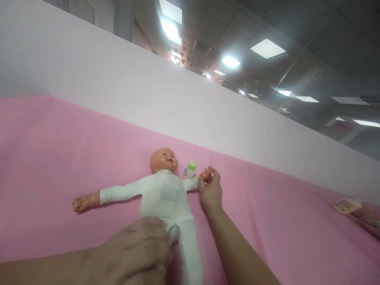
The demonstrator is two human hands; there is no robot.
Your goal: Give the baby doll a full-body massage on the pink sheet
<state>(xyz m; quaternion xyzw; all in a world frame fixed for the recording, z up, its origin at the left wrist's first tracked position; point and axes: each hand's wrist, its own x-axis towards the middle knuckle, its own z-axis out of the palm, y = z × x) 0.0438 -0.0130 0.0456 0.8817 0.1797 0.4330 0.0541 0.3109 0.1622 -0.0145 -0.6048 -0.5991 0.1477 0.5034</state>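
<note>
A baby doll (164, 196) with a hard plastic head and a white cloth body lies on its back on pink cloth, arms spread. My right hand (211, 192) is closed around the doll's small plastic hand at the end of its bent arm. Low in the view, my left hand (139, 251) is curled over the doll's leg on the left side and hides most of it. A bit of white shows under its fingers, but what they grip is hidden. Beside the doll's head stands a small white bottle with a green cap (190, 169), slightly tilted.
Pink cloth (267, 221) covers the surface. A white panel (118, 87) runs behind it. At the right edge lies a pale labelled item (347, 206), next to blurred skin-toned shapes that I cannot make out. Ceiling lights shine beyond the panel.
</note>
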